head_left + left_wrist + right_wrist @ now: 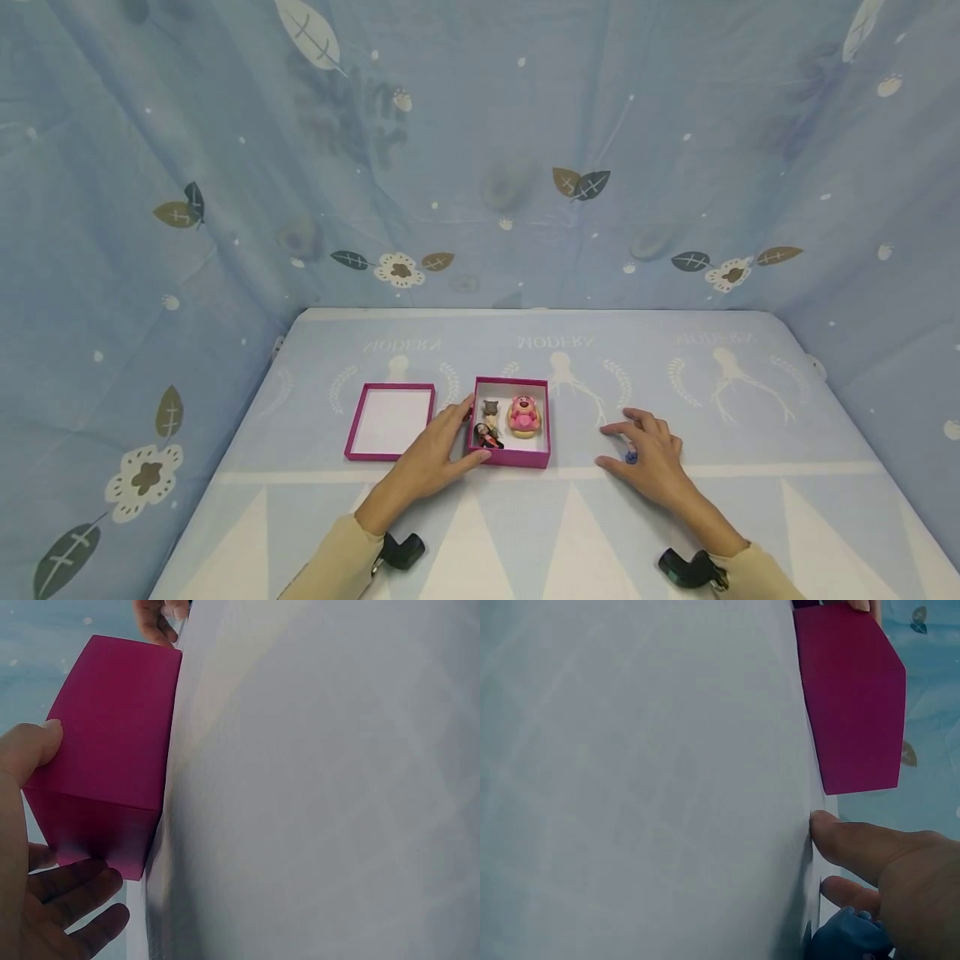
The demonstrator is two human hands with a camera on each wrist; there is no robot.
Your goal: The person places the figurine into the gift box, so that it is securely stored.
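A magenta box (517, 457) with a white inside stands on the table and holds several small figures. Among them are a pink bear figure (523, 415), a figure with a grey head (491, 408) and a dark-haired figure (486, 435). My left hand (429, 458) holds the box at its left front corner, thumb on the front wall and fingers along the left side. To the right, my right hand (651, 461) is low over the table, thumb and fingers spread apart. A small blue object (851, 936) lies between them, partly hidden by the hand; its kind is unclear.
Left of the box lies a magenta-rimmed lid (390, 423), white inside facing up. The patterned table (675, 533) meets a blue fabric backdrop (480, 125) at its far edge. Black devices (686, 569) sit at both wrists.
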